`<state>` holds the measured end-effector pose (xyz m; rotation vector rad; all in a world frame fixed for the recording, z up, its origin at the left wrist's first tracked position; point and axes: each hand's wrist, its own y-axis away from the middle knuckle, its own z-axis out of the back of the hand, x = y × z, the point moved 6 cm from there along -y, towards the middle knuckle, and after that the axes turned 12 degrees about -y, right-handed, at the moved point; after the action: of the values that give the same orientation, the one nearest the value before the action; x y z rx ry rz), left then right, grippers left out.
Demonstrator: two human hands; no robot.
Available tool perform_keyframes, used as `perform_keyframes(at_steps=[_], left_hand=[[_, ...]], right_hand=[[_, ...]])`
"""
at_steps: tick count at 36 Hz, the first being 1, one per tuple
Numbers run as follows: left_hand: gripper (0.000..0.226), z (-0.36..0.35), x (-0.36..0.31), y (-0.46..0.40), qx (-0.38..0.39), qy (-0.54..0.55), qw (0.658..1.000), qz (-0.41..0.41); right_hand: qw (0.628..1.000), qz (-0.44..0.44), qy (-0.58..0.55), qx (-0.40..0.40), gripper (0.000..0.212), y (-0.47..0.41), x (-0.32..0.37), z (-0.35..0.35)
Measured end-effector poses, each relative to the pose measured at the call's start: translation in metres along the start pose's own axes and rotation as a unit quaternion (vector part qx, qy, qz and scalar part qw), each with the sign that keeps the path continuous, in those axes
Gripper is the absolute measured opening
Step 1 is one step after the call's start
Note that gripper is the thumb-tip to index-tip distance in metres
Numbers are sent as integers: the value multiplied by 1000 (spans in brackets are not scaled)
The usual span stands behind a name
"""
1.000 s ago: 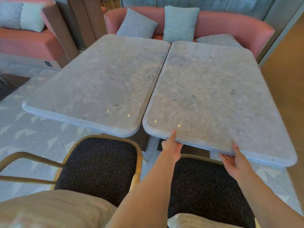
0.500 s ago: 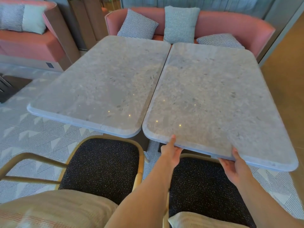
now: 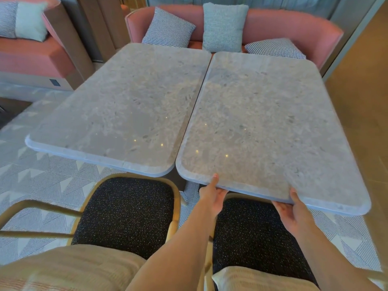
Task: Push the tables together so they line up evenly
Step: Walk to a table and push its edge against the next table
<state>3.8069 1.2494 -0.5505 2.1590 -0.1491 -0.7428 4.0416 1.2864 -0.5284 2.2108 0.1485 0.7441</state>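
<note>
Two grey stone-topped tables stand side by side. The left table (image 3: pixel 121 110) and the right table (image 3: pixel 262 122) almost touch along their long edges, with a thin dark gap between them that widens toward me. The right table's near edge sits closer to me than the left table's near edge. My left hand (image 3: pixel 212 196) grips the right table's near edge by its left corner, thumb on top. Further right on the same edge, my right hand (image 3: pixel 291 208) holds on with its thumb on top and fingers underneath.
Two black speckled chairs with wooden frames, one on the left (image 3: pixel 126 211) and one on the right (image 3: pixel 249 229), stand just under the near table edges. A pink sofa (image 3: pixel 294 26) with cushions runs behind the tables. A patterned grey rug (image 3: pixel 37 181) covers the floor.
The right table has shifted left toward the left table, narrowing the gap between them. Both hands stay on its near edge.
</note>
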Motion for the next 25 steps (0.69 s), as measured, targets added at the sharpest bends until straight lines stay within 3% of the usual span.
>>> perform_keyframes(at_steps=[21,25], left_hand=[[39,-3,-7,18,3,-17,1000,24],[39,4,-28,32,-34,-169,984,35]], right_hand=[[1000,-15,-2,-15,47,1,-2,0],[989,-54,136,-19,44,8,-4,-11]])
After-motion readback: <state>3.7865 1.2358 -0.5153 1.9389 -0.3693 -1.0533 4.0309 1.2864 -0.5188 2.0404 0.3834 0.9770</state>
